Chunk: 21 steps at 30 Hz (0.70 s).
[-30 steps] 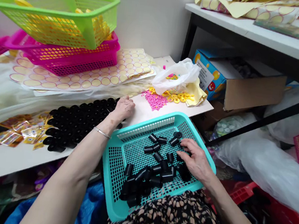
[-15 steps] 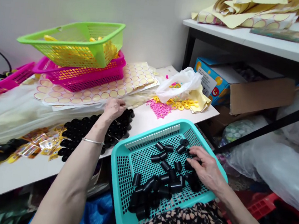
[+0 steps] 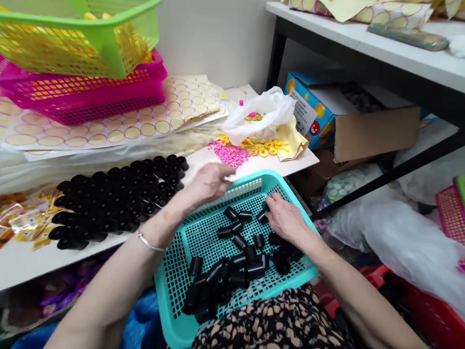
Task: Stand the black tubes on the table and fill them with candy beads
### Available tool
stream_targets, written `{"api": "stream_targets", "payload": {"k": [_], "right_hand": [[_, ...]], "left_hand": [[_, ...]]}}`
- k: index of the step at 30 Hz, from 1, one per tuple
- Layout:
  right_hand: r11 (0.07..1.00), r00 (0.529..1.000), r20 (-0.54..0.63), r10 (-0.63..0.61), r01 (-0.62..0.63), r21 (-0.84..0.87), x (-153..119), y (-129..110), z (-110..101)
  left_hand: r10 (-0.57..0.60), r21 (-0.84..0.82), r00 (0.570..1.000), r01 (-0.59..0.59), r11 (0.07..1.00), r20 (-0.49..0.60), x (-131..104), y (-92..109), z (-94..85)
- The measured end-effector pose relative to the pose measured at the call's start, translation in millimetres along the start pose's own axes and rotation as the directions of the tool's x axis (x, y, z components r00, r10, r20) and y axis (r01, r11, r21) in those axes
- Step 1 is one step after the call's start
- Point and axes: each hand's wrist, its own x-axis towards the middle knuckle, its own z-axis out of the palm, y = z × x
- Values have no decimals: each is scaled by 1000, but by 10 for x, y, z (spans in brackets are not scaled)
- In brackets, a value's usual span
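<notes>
A turquoise basket [image 3: 166, 315] rests at my lap, holding loose black cylinders [image 3: 239, 241]. My right hand [image 3: 284, 215] is inside its far right part, fingers pinched on a black cylinder [image 3: 262, 216]. Over the basket's far left rim hangs my left hand [image 3: 210, 182], fingers bent together; nothing can be made out in them. Left of it, many black cylinders [image 3: 116, 197] stand packed in rows on the white table [image 3: 14, 278].
Green basket [image 3: 104, 48] stacked on a pink basket [image 3: 72, 106] at the left. Small pink pieces [image 3: 230, 154], yellow rings [image 3: 267, 147] and a plastic bag [image 3: 260, 113] lie beyond the turquoise basket. At the right are a shelf [image 3: 381, 51] and an open box [image 3: 371, 134].
My left hand has moved right from the packed rows to the basket's rim. My right hand has shifted towards the basket's far edge. The view has turned right.
</notes>
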Motion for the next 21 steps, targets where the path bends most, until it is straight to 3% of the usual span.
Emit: {"api": "stream_targets", "payload": {"k": [2, 5, 10, 13, 15, 17, 21], "right_hand": [[997, 996, 88, -13, 19, -74, 92, -17, -1], [994, 985, 159, -60, 74, -79, 165, 2, 4], [987, 965, 208, -157, 159, 5, 113, 75, -23], [956, 980, 97, -175, 146, 253, 30, 139, -53], [835, 996, 30, -83, 53, 548, -35, 180, -62], [626, 998, 58, 29, -64, 777, -108, 201, -61], [189, 978, 164, 126, -186, 964, -266, 148, -47]], "left_hand": [[87, -87, 986, -74, 993, 146, -66, 153, 205], [94, -135, 972, -65, 989, 215, -176, 221, 422], [0, -147, 958, 44, 988, 288, -341, 207, 478], [-38, -125, 950, 80, 989, 308, -414, 206, 523], [-56, -79, 956, 82, 994, 288, -455, 210, 617], [-93, -21, 964, 101, 995, 251, -498, 234, 747], [-130, 111, 979, 114, 987, 154, -600, 368, 988]]}}
